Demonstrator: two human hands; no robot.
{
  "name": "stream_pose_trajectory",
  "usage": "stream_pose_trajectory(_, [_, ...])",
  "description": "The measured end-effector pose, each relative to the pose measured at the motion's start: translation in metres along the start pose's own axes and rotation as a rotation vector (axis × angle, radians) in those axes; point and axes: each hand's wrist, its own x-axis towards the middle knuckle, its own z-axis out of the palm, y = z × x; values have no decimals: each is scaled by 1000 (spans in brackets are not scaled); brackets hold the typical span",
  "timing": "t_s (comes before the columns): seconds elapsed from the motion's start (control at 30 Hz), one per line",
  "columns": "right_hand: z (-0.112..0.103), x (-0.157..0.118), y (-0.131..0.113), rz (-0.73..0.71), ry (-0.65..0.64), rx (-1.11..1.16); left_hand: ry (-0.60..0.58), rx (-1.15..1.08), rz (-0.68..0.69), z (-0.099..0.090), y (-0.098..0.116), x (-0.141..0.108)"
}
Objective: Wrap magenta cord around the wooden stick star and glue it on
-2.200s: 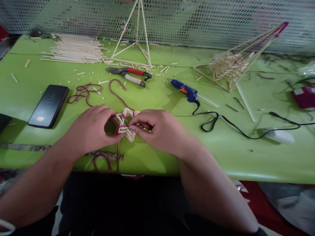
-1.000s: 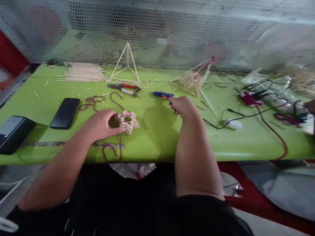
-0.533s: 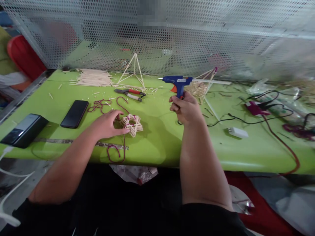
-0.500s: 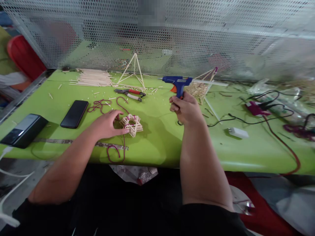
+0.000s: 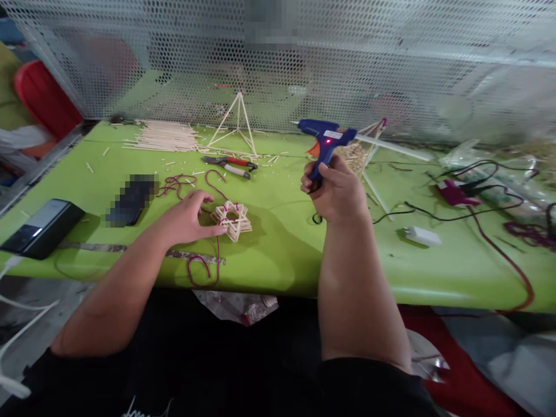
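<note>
Wrapped around the handle of a blue hot glue gun (image 5: 324, 136), my right hand (image 5: 336, 188) holds it raised above the table. Its nozzle points left, a red light glows on its side, and a clear glue stick (image 5: 397, 146) sticks out of the back. My left hand (image 5: 189, 217) is curved at the left side of a small star-shaped frame of stacked wooden sticks (image 5: 233, 221). The thumb tip touches the frame, while the fingers stay apart from it. Purple cord (image 5: 218, 255) runs through the frame onto the green table (image 5: 278, 255).
Behind lie pliers (image 5: 230, 165), a pile of sticks (image 5: 165, 138) and a stick pyramid (image 5: 238, 124). A phone (image 5: 132, 200) and a power bank (image 5: 41, 229) are left. At right are a white charger (image 5: 421, 236), a purple adapter (image 5: 456, 192) and cables. A perforated metal screen (image 5: 195, 52) stands behind.
My right hand has shifted slightly right with the glue gun, whose nozzle end has risen and whose red light now shows. My left hand and the star-shaped frame are nearly still.
</note>
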Motion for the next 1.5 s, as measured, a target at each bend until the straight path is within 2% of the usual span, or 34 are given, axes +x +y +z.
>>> stream_pose_trajectory(0.17, [5,-19,-8,-66,-3,8,174,23,33,-5,5,-8])
stream_pose_trajectory(0.23, [9,-32,-8,-67,-3,-7,192,38,56,-8,12,-13])
stream_pose_trajectory(0.4, [24,-65,-15,-30,-13,-53,8,90,18,-12,30,-22])
stream_pose_trajectory(0.53, [31,-69,-31,-32,-151,-122,-111,202,-43,-11,33,-24])
stream_pose_trajectory(0.63, [28,-61,-37,-37,-261,-201,-97,215,-21,-10,32,-25])
stream_pose_trajectory(0.73, [23,-58,-29,-54,-335,-282,-107,172,-24,-9,32,-28])
stream_pose_trajectory(0.87, [17,-68,-16,-20,-295,-315,-153,153,-57,-5,33,-31])
stream_pose_trajectory(1.0, [9,-81,-16,16,-241,-364,-204,126,-83,-3,36,-34])
stream_pose_trajectory(1.1, [7,-84,-19,35,-254,-392,-173,97,-81,-3,39,-36])
stream_pose_trajectory(1.27, [11,-82,-19,51,-259,-391,-32,77,-64,2,47,-36])
stream_pose_trajectory(1.37, [12,-82,-18,40,-236,-387,-60,115,-34,8,51,-35])
stream_pose_trajectory(1.5, [11,-81,-14,18,-272,-362,-104,198,-22,10,54,-36])
